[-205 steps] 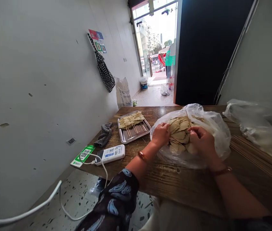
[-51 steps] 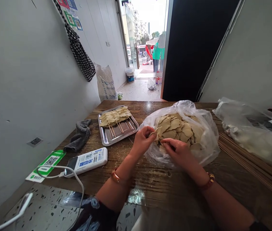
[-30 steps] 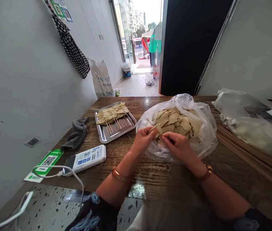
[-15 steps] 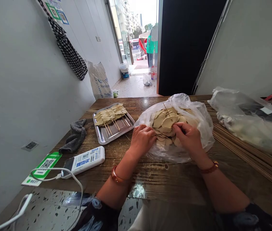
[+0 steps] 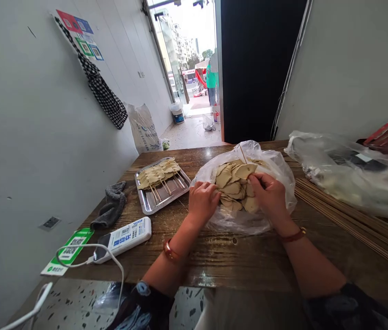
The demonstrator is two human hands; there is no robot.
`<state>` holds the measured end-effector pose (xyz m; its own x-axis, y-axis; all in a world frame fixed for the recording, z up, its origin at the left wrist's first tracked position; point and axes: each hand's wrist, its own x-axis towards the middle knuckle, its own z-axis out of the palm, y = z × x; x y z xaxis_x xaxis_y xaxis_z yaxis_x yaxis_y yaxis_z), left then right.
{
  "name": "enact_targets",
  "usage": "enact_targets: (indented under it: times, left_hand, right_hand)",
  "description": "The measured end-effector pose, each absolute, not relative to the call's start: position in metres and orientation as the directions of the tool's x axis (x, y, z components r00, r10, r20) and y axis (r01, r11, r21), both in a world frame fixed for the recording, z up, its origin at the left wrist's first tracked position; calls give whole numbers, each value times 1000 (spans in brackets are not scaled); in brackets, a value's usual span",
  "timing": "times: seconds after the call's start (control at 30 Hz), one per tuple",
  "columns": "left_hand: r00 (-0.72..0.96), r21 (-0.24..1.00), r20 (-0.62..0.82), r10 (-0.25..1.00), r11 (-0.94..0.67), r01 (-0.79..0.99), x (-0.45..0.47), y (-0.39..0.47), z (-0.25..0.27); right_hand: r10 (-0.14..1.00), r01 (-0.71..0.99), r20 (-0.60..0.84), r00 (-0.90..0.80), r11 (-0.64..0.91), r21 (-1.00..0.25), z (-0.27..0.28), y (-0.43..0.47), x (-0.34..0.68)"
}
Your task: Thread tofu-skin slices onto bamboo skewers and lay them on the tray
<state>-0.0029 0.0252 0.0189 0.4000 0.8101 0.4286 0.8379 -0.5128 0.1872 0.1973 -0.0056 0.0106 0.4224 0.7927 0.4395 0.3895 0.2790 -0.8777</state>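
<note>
A clear plastic bag [image 5: 285, 170] lies open on the table, heaped with thin, pale tan slices [image 5: 230, 189]. My left hand [image 5: 203, 200] is at the bag's left side, fingers curled over its edge against the slices; its fingertips are partly hidden. Between thumb and forefinger, my right hand [image 5: 268, 191] pinches one flat slice [image 5: 245, 171] above the heap. A thin wooden skewer [image 5: 243, 153] stands up just behind that slice; its lower end is hidden. Left of the bag, a metal tray [image 5: 150, 208] carries several skewers threaded with similar slices [image 5: 159, 173].
Loose wooden skewers [image 5: 345, 220] lie at the right beside another filled plastic bag [image 5: 345, 178]. On the left are a grey cloth [image 5: 111, 206], a white power bank [image 5: 128, 238] with a cable and a green QR card [image 5: 68, 252]. Beyond the table, a doorway shows a person in green [image 5: 210, 78].
My view has tilted up slightly. My right hand still pinches a slice, now shifted a little on the heap. The left hand stays at the bag's edge.
</note>
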Motion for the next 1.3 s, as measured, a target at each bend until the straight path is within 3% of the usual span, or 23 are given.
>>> enact_targets:
  times: [0.23,0.43,0.53,0.63,0.73,0.8,0.93,1.3]
  left_hand:
    - [445,47,420,791,-509,860,24,54,22]
    - [418,89,404,814,-489,868,27,71,9]
    - [373,203,429,823,-490,848,25,73,8]
    - [274,515,410,870,-469,718,21,74,14]
    - [190,856,293,937,-346,383,14,67,22]
    - [181,966,194,964,-220,136,10,60,24]
    - [199,993,62,978,-40,-110,3,47,14]
    - [286,978,45,957,15,-206,-4,43,-3]
  right_hand:
    - [765,439,502,403,320,-840,13,-3,200]
    - [761,443,519,388,340,-830,18,-2,200]
    - [759,439,516,397,337,-833,22,-4,199]
    - [762,428,516,392,346,-835,24,-5,198]
    - [768,414,513,382,354,-838,24,-6,197]
    - [777,415,506,375,347,-841,23,-6,196]
    - [799,435,498,336,337,-835,20,-7,193]
    - [876,614,468,117,307,-727,10,-52,189]
